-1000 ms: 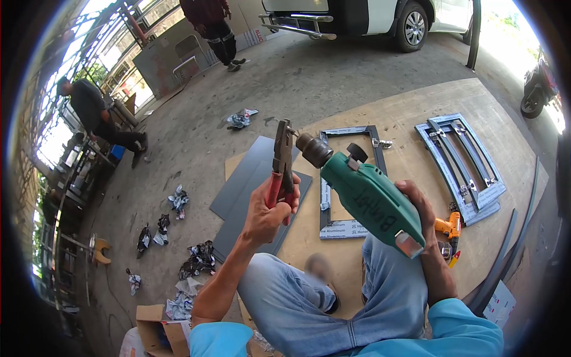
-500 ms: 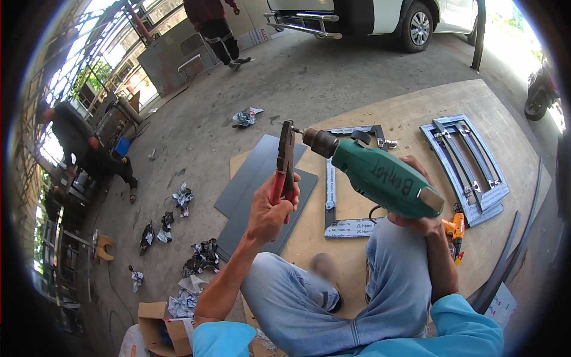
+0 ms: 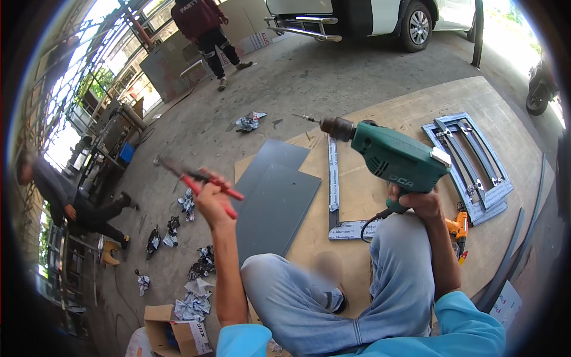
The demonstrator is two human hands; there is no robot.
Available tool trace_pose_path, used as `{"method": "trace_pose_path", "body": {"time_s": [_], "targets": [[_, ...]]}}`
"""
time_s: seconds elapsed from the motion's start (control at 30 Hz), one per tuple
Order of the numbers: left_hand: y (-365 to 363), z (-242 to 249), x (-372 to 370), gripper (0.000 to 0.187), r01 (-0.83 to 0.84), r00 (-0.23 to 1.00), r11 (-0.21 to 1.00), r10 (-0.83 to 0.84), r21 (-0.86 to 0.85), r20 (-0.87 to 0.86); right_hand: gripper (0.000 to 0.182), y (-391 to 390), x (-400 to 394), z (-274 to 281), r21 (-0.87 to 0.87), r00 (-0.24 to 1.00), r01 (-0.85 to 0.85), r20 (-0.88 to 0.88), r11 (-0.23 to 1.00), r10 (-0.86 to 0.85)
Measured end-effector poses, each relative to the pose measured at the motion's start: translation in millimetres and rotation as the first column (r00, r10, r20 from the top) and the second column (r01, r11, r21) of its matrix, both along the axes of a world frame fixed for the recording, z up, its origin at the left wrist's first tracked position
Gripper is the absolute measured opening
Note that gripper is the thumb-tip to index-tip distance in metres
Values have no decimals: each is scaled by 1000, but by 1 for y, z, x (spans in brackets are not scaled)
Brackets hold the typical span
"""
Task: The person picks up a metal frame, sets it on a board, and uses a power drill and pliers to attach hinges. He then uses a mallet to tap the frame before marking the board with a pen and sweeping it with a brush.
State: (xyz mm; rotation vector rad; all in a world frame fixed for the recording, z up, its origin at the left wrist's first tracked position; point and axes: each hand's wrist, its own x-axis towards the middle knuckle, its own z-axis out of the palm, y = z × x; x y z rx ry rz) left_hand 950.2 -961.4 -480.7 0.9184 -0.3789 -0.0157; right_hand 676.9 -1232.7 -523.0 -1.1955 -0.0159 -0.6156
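Observation:
My left hand [image 3: 214,203] is closed on red-handled pliers [image 3: 189,178], held out to the left above the floor. Their handles are spread and the jaws point up and left, slightly blurred. My right hand [image 3: 423,202] grips the handle of a green corded drill [image 3: 401,156] over my right knee. From its black chuck [image 3: 338,128] a thin bit [image 3: 306,118] points left, well apart from the pliers. Partly behind the drill, a dark aluminum frame [image 3: 333,178] with printed film lies on the plywood board [image 3: 309,250]. Dark grey panels [image 3: 273,196] lie between my hands.
Film-covered frames with hinges [image 3: 467,157] and an orange cordless drill [image 3: 457,227] lie on the right. Crumpled wrapping [image 3: 191,302] and a cardboard box [image 3: 163,330] are at lower left. One person [image 3: 59,190] bends at left; another [image 3: 202,30] stands near a white van [image 3: 380,18].
The pliers have moved from the drill bit's tip to the left and tilted over. The drill has rotated, showing its other side and full bit. Both people have shifted position.

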Motion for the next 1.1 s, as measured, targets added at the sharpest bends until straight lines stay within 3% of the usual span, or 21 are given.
{"method": "trace_pose_path", "body": {"time_s": [0.07, 0.13, 0.2, 0.27, 0.33, 0.43, 0.5, 0.53, 0.6, 0.67, 0.7, 0.77, 0.87, 1.0, 1.07, 1.1], "targets": [[37, -21, 15, 51, -79, 997, 996, 79, -38, -11, 63, -4, -8, 0, 21, 998, 53, 14, 998, -54], [68, -61, -2, 51, -132, 988, 991, 128, -39, -80, 63, -3, -12, 4, -36, 972, 233, -15, 972, -233], [109, -110, -34, 50, -236, 946, 968, 250, 89, -208, 63, -16, -23, -5, -186, 963, 247, -60, 951, -262], [167, -148, -73, 49, -237, 923, 922, 313, 306, -226, 59, -29, -39, -18, -241, 970, 200, -86, 950, -227], [222, -158, -114, 48, -292, 882, 768, 446, 571, -150, 50, -55, -55, -31, -451, 975, 174, -44, 875, -216], [285, -153, -165, 44, -378, 778, 591, 620, 713, -101, 40, -70, -64, -25, -669, 974, 81, -105, 739, -203], [309, -159, -189, 38, -433, 630, 316, 776, 845, 33, 37, -59, -61, -21, -693, 961, 90, -127, 715, -245], [328, -179, -195, 38, -443, 621, 311, 783, 841, 37, 38, -56, -59, -21, -710, 955, 96, -132, 697, -266], [384, -245, -203, 29, -346, 487, -199, 797, 917, 357, 39, -48, -57, -25, -737, 938, 114, -142, 666, -317], [417, -285, -207, 30, 3, 654, -516, 649, 856, 389, 40, -45, -56, -26, -760, 926, 122, -145, 638, -350], [434, -307, -213, 30, 7, 651, -519, 651, 855, 390, 41, -44, -56, -27, -772, 922, 121, -147, 625, -359], [463, -340, -227, 31, 109, 728, -311, 671, 944, 137, 43, -44, -57, -23, -791, 909, 122, -154, 599, -388], [475, -352, -233, 34, 234, 706, -259, 708, 937, 20, 45, -44, -58, -18, -815, 888, 121, -166, 566, -429], [460, -356, -230, 33, 185, 674, -252, 736, 950, 64, 47, -37, -58, -18, -830, 873, 112, -180, 546, -453], [453, -381, -223, 32, 204, 580, -259, 809, 944, 97, 49, -37, -60, -17, -835, 865, 116, -180, 537, -468], [446, -394, -218, 32, 227, 566, -179, 824, 957, 21, 50, -36, -60, -17, -838, 861, 118, -181, 533, -475]]}}
